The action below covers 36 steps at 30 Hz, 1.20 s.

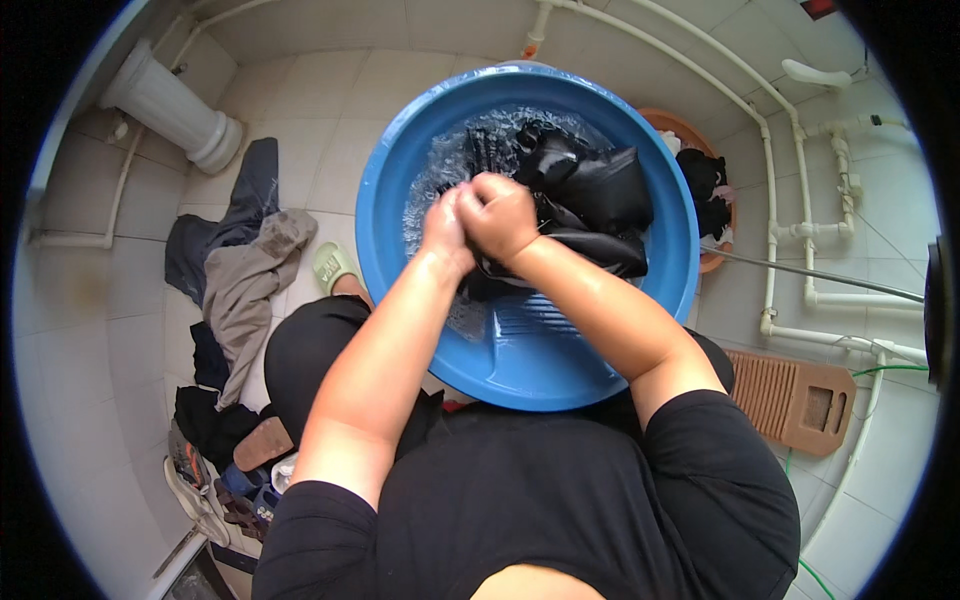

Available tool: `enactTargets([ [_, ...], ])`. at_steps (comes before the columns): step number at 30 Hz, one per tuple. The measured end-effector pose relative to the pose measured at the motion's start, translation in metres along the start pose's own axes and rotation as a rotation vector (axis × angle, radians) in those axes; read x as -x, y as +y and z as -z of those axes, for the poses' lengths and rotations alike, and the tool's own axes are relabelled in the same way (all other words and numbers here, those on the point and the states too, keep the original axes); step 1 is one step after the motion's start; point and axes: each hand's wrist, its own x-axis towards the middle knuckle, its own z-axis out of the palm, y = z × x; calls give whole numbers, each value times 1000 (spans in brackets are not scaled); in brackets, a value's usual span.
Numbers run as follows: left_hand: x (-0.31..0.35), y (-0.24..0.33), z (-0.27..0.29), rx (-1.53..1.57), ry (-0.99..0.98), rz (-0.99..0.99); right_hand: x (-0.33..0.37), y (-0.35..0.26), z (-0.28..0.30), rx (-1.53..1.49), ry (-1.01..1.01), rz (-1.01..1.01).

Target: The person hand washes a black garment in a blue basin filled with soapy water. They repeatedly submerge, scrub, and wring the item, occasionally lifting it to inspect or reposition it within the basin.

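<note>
Tiled floor (320, 90), pale; blue basin (372, 220) at centre, water (430, 185) inside. Left hand (445, 228) and right hand (500, 215) curled, pressed together, slightly toward 10 o'clock of basin centre; fabric within grip cannot be confirmed, view blocked. Black garment (605, 190) in basin, wet, bunched: bulk from 1 to 4 o'clock of hands, further folds just beside and below them. Outside basin: orange tub (658, 120) with dark clothes (706, 172) at 2 o'clock, brown washboard (785, 395) at 4 o'clock, crumpled grey garment (250, 265) at 9 o'clock.

White pipes (771, 230), tiles (310, 88) (plus a washtub (674, 240)) show a washroom.
</note>
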Motion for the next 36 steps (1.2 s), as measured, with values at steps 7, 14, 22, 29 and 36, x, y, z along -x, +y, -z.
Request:
enactTargets([
  [7,3,3,-16,81,326,-87,4,30,1,84,-142,-110],
  [14,5,21,-13,-725,519,-468,-4,88,62,83,106,-328],
  [22,39,-4,-45,-2422,501,-951,49,74,83,329,-426,-250],
  [29,56,-1,-45,-2402,226,-97,37,63,126,-697,40,-608],
  [36,57,1,-40,-2235,20,188,32,55,164,-679,105,-707],
])
